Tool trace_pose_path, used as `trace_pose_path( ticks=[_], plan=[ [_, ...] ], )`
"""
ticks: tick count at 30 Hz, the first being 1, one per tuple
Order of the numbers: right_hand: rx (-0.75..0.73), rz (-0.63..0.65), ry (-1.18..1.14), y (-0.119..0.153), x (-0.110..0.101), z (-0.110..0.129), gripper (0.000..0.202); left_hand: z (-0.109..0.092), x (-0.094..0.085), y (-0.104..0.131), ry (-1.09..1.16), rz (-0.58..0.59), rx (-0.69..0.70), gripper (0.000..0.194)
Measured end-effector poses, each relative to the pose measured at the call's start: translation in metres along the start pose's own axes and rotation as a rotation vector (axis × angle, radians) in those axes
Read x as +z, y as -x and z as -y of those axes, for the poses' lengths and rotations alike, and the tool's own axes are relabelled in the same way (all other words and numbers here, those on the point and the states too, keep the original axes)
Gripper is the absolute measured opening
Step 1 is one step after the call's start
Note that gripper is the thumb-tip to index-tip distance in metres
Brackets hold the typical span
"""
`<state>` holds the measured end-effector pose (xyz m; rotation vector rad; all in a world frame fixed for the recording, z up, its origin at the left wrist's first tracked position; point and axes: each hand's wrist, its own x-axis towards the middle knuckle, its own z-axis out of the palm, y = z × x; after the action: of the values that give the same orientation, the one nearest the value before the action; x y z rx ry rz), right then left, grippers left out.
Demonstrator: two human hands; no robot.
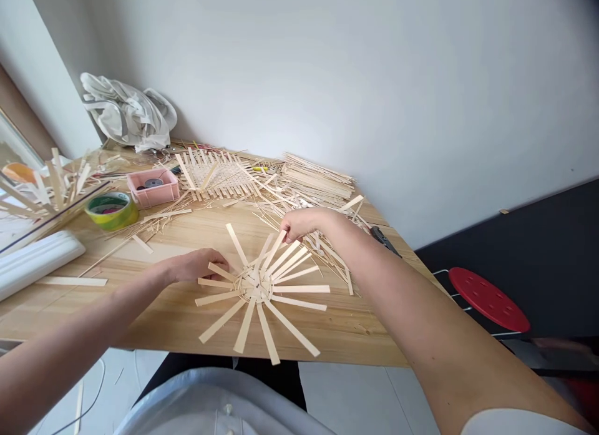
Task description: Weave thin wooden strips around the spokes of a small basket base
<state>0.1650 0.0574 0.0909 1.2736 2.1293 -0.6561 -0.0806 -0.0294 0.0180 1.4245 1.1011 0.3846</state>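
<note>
A round basket base [256, 286] of flat pale strips is in the middle of the head view. Its spokes fan out on all sides over the near part of the table, and thin weavers circle the hub. At its left edge my left hand [206, 264] is closed on the base, the fingertips partly hidden behind the spokes. My right hand [298, 224] reaches over the far side, its fingers pinched near the tip of an upper spoke [274, 251]. Whether it also grips a thin weaver is too small to tell.
Behind lie a woven strip mat [215, 173], a pile of thin strips [318, 178], a pink box [153, 186] and a green-yellow tape roll [111, 211]. A dark-handled tool [384, 240] rests by the right edge. A red stool [489, 299] stands beyond the table [355, 341].
</note>
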Motion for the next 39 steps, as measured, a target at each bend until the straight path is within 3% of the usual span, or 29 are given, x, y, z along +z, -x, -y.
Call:
trace_pose_path(
  ticks=[3, 4, 7, 9, 11, 14, 17, 21, 24, 28, 31, 33, 35, 37, 39],
  plan=[
    [0.035, -0.063, 0.123, 0.002, -0.005, 0.015, 0.024, -0.018, -0.027, 0.02, -0.294, 0.175, -0.101, 0.017],
    [0.031, -0.076, 0.151, 0.003, -0.007, 0.019, 0.024, -0.026, -0.033, 0.027, -0.314, 0.146, -0.069, 0.017],
    [0.026, -0.098, 0.211, 0.004, -0.01, 0.026, 0.025, -0.051, -0.029, 0.033, -0.238, -0.108, 0.178, 0.021],
    [0.025, -0.097, 0.223, 0.005, -0.012, 0.028, 0.027, -0.063, -0.011, 0.023, -0.277, -0.272, 0.285, 0.03],
    [0.026, -0.101, 0.221, 0.006, -0.012, 0.03, 0.029, -0.068, 0.01, 0.003, -0.435, -0.338, 0.281, 0.042],
    [0.019, -0.145, 0.257, 0.008, -0.01, 0.031, 0.026, -0.064, 0.031, -0.031, -0.562, -0.28, 0.268, 0.034],
    [-0.001, -0.224, 0.33, 0.011, -0.005, 0.031, 0.022, -0.055, 0.035, -0.056, -0.509, -0.267, 0.239, 0.023],
    [0.005, -0.313, 0.418, 0.018, 0.001, 0.038, 0.021, -0.049, 0.035, -0.067, -0.359, -0.103, 0.104, 0.011],
    [-0.077, -0.45, 0.39, 0.031, 0.006, 0.046, 0.016, -0.045, 0.039, -0.068, -0.291, -0.091, 0.063, 0.012],
    [-0.25, -0.853, 0.076, 0.062, 0.024, 0.04, 0.017, -0.037, 0.042, -0.069, -0.159, -0.157, 0.03, 0.008],
    [-0.089, -0.935, -0.384, 0.076, 0.057, 0.016, 0.025, -0.031, 0.039, -0.069, -0.05, -0.17, 0.011, 0.008],
    [0.015, -0.974, -0.77, 0.07, 0.087, -0.002, 0.027, -0.029, 0.038, -0.068, 0.004, -0.159, -0.007, 0.007],
    [0.054, -0.856, -1.099, 0.055, 0.116, -0.012, 0.022, -0.028, 0.037, -0.066, 0.043, -0.147, -0.021, 0.007],
    [0.05, -0.705, -1.282, 0.038, 0.139, -0.011, 0.018, -0.028, 0.037, -0.064, 0.082, -0.149, -0.023, 0.008],
    [-0.04, -0.715, -1.429, 0.024, 0.154, -0.004, 0.028, -0.029, 0.037, -0.062, 0.129, -0.177, -0.025, 0.01]
  ],
)
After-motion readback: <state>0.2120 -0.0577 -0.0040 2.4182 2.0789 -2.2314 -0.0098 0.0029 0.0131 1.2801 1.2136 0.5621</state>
